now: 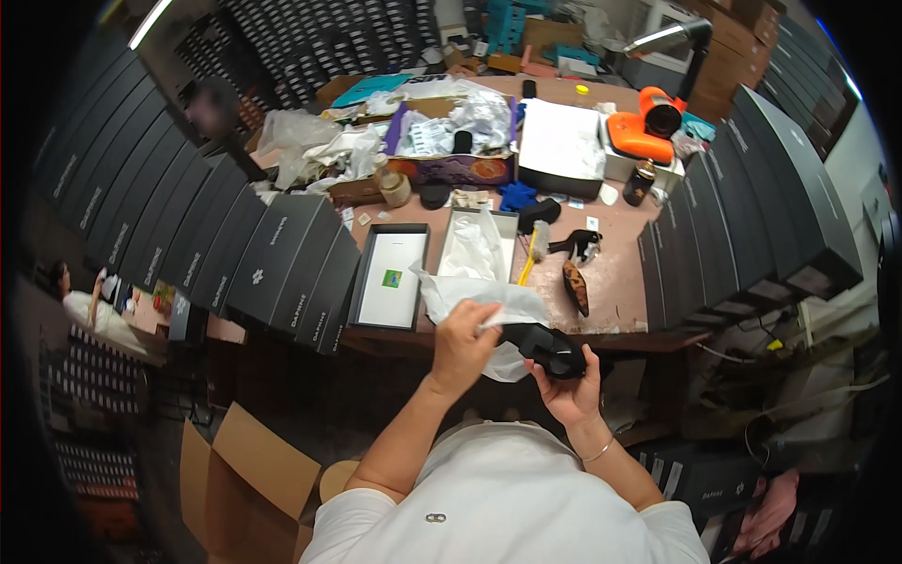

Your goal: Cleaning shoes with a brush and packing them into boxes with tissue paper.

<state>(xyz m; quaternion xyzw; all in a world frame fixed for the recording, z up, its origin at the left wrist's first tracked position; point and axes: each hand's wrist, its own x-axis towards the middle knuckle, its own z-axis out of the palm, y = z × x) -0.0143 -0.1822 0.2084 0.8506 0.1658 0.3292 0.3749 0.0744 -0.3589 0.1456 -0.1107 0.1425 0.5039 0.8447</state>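
My right hand (570,393) is closed around a black shoe (556,355), held in front of the table edge. My left hand (463,346) pinches a sheet of white tissue paper (489,299) beside the shoe. Part of that paper hangs down behind the shoe. Just beyond lies an open shoebox (507,226) with more white paper in it. Left of it rests a dark box lid (425,246), its pale inside facing up. On the table to the right are a black heeled shoe (575,246), a leopard-print shoe (575,288) and a yellow-handled brush (531,252).
Dark shoeboxes (291,263) stand in rows at the left, and more shoeboxes (752,226) at the right. Farther back are a purple carton (451,172) of crumpled paper, an orange lamp (644,132) and a dark bottle (640,181). An open cardboard carton (249,470) is at lower left.
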